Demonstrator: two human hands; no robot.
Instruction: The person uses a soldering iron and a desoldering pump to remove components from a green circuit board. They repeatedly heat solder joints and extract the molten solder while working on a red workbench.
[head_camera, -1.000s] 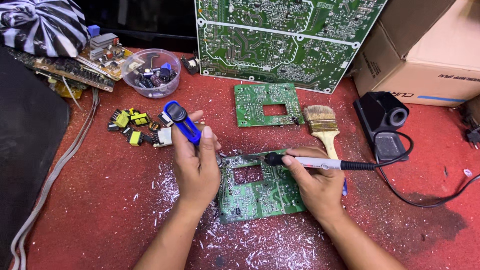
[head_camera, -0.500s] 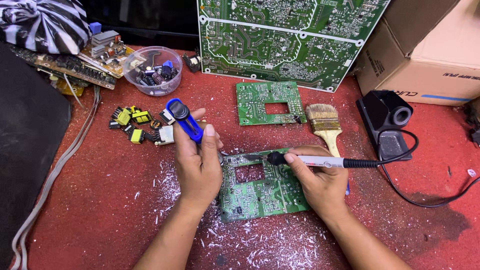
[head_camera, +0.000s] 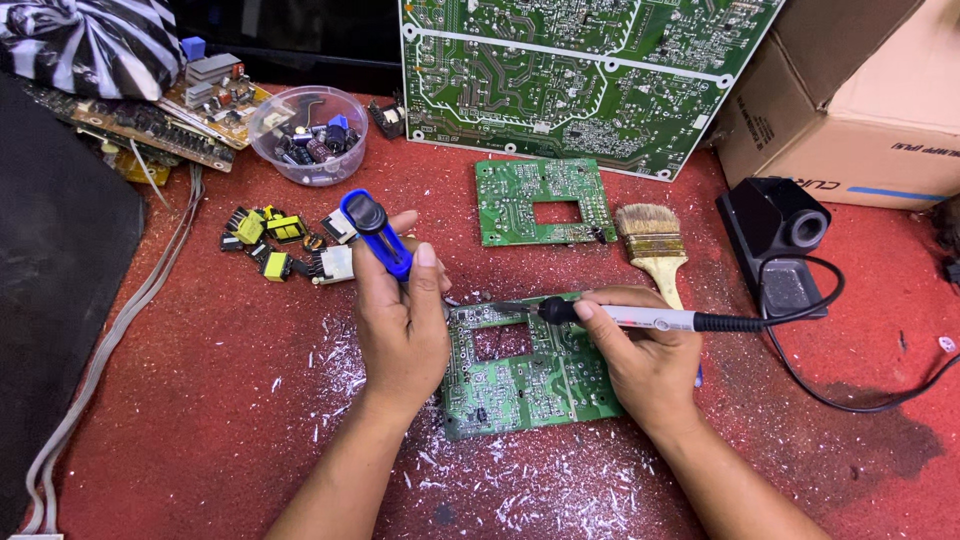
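A small green circuit board (head_camera: 525, 375) with a square hole lies on the red mat between my hands. My left hand (head_camera: 403, 322) grips a blue desoldering pump (head_camera: 376, 233), its tip down at the board's upper left edge. My right hand (head_camera: 645, 355) holds a soldering iron (head_camera: 640, 319) like a pen, its dark tip resting on the board's top edge near the pump. The iron's black cable runs off to the right.
A second small green board (head_camera: 543, 201) and a paintbrush (head_camera: 654, 245) lie behind. A large green board (head_camera: 585, 70) leans at the back. A black iron stand (head_camera: 775, 235), a cardboard box (head_camera: 860, 90), a clear bowl of parts (head_camera: 307, 133) and yellow transformers (head_camera: 275, 245) surround the work. Solder flakes litter the mat.
Both hands stay at the board; the pump and iron tip have shifted only slightly at the board's top edge.
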